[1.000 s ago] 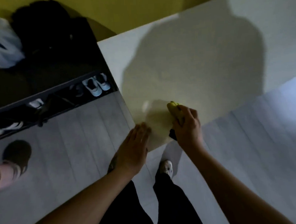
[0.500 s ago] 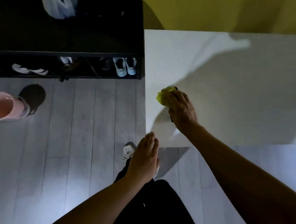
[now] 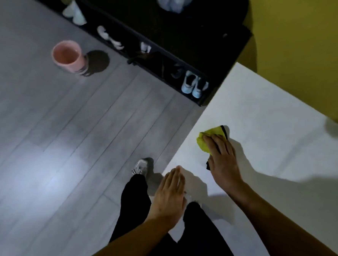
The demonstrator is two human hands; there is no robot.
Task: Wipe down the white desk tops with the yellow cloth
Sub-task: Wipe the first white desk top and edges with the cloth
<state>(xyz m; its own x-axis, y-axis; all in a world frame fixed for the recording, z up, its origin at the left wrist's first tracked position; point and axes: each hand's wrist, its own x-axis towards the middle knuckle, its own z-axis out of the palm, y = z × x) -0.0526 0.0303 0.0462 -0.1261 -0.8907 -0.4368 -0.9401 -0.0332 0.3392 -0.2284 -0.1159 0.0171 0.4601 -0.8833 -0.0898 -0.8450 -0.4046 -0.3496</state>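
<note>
While the right hand [image 3: 222,156] presses the yellow cloth [image 3: 211,138] flat against the white surface [image 3: 262,110] at centre right of the frame, the left hand [image 3: 169,197] hovers below it, fingers straight, holding nothing.

Bare white desk top [image 3: 262,110] ahead of the cloth; yellow wall [image 3: 301,40] beyond.

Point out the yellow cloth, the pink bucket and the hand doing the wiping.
yellow cloth [image 3: 209,138]: head view, on the bare fold left of the fingers.
pink bucket [image 3: 67,54]: head view, on its inner wall.
right hand [image 3: 222,157]: head view, on the back of the hand.
</note>
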